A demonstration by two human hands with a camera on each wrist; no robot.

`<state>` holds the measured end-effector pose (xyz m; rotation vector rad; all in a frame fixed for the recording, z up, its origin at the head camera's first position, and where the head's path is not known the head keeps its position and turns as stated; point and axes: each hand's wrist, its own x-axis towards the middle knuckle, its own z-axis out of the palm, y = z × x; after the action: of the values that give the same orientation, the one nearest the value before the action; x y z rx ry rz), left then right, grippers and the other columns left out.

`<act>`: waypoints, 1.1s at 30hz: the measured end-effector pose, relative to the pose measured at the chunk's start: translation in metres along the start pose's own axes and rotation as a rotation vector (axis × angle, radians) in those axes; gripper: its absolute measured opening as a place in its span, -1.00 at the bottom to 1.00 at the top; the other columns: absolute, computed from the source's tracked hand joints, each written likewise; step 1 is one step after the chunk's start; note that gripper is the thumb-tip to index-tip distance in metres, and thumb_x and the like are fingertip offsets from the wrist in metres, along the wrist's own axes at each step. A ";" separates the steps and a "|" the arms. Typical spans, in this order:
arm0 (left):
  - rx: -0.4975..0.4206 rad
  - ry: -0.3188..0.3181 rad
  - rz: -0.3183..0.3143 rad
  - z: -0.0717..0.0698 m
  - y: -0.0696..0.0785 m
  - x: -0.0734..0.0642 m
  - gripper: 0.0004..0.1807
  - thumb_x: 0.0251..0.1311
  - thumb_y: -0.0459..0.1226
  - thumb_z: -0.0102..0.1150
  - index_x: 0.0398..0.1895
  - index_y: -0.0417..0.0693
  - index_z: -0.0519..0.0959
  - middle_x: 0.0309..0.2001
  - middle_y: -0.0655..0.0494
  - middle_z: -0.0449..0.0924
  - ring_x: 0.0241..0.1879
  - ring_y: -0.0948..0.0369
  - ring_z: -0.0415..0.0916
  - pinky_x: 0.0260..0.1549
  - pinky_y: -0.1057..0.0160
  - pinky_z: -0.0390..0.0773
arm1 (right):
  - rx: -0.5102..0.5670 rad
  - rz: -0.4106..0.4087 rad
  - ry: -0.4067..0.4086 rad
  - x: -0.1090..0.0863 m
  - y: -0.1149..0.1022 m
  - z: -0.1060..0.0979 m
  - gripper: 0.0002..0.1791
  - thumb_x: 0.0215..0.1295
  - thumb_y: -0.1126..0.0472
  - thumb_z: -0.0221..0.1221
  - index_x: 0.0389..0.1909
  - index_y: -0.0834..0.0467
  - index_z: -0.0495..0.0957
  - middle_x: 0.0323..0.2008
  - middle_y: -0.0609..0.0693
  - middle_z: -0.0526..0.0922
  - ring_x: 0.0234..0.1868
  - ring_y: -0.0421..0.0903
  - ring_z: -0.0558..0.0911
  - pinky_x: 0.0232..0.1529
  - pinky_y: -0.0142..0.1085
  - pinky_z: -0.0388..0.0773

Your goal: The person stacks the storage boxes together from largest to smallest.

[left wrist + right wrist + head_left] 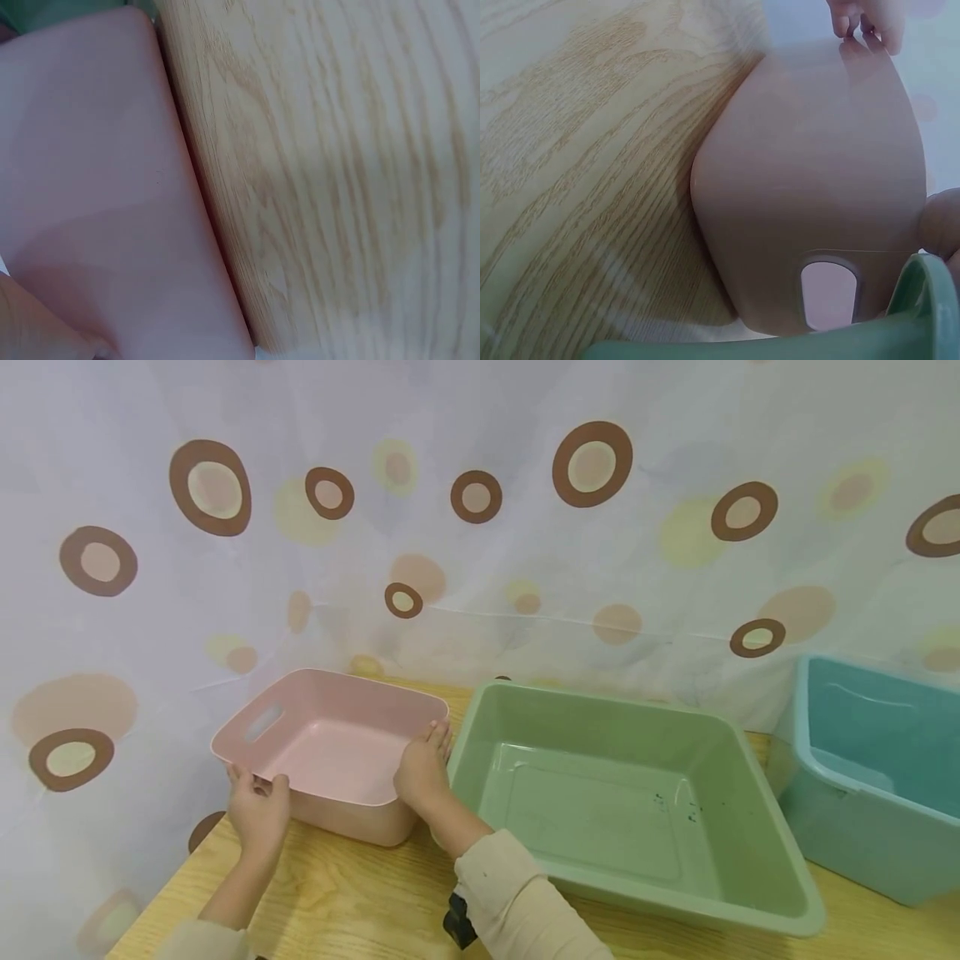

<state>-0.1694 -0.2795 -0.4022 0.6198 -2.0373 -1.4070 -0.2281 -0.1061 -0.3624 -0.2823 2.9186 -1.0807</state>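
A pink plastic basin with a slot handle in its end wall stands at the left of the wooden table. My left hand grips its rim at the front left corner, thumb apart from the fingers. On the right end, my right hand holds the rim, fingers pointing away from me. The left wrist view shows the basin's smooth outer wall close up, with part of the hand at the lower left. In the right wrist view, the slot handle shows in the basin's end wall.
Right beside the pink basin stands a larger green tray, its rim close to my right hand. A blue bin stands farther right. Behind the table hangs a white curtain with brown rings. A small black object shows below my right sleeve.
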 end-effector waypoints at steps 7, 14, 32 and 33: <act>0.006 -0.025 -0.017 -0.001 0.002 -0.006 -0.25 0.11 -0.42 -0.19 0.35 -0.48 -0.20 0.42 -0.27 -0.44 0.45 -0.10 -0.40 0.33 0.27 0.19 | 0.005 0.004 -0.024 0.003 0.002 0.000 -0.20 0.08 0.50 0.07 0.30 0.61 -0.13 0.37 0.52 -0.20 0.41 0.35 -0.10 0.39 0.02 0.03; -0.009 -0.010 -0.034 0.000 0.004 -0.011 -0.21 0.07 -0.44 -0.22 0.34 -0.49 -0.29 0.40 -0.29 -0.56 0.42 -0.06 -0.54 0.42 0.09 -0.32 | -0.010 -0.022 -0.027 0.002 0.003 -0.001 -0.21 0.06 0.53 0.07 0.29 0.62 -0.10 0.36 0.53 -0.17 0.40 0.36 -0.07 0.38 0.03 0.06; -0.029 -0.048 -0.087 -0.004 0.007 -0.025 -0.14 0.12 -0.44 -0.29 0.32 -0.36 -0.59 0.35 -0.13 -0.88 0.36 -0.04 -0.82 0.37 0.03 -0.55 | -0.088 -0.081 -0.083 0.003 0.003 -0.006 -0.24 0.10 0.51 0.08 0.27 0.63 -0.07 0.36 0.51 -0.12 0.39 0.35 0.00 0.35 0.01 0.14; -0.030 -0.049 -0.086 -0.004 0.007 -0.026 -0.14 0.12 -0.44 -0.29 0.32 -0.36 -0.59 0.34 -0.13 -0.88 0.35 -0.04 -0.83 0.36 0.02 -0.56 | -0.090 -0.080 -0.085 0.004 0.003 -0.006 -0.23 0.09 0.50 0.09 0.27 0.63 -0.07 0.36 0.50 -0.12 0.39 0.35 0.01 0.35 0.01 0.15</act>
<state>-0.1483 -0.2623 -0.3995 0.6739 -2.0454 -1.5135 -0.2327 -0.1007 -0.3599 -0.4390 2.9076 -0.9226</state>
